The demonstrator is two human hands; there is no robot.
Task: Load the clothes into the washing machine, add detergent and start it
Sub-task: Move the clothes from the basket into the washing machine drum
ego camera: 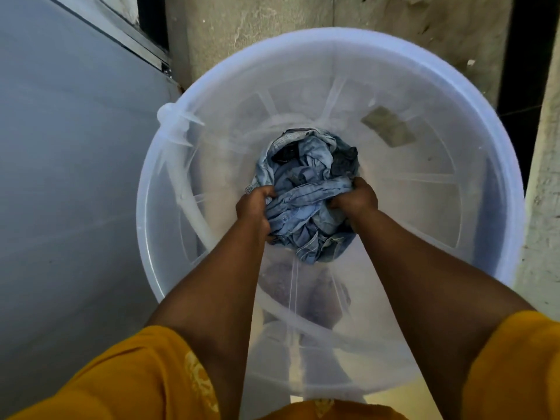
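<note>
A bundle of light blue denim clothes lies at the bottom of a tall translucent white plastic bucket. Both arms reach down into it. My left hand is closed on the left side of the bundle. My right hand is closed on its right side. A darker garment shows at the top of the pile. The washing machine and detergent are not in view.
A pale blue-grey panel with a metal edge stands close on the left of the bucket. A rough concrete wall lies behind, and a concrete post on the right. The bucket's handle lug sticks out at the left rim.
</note>
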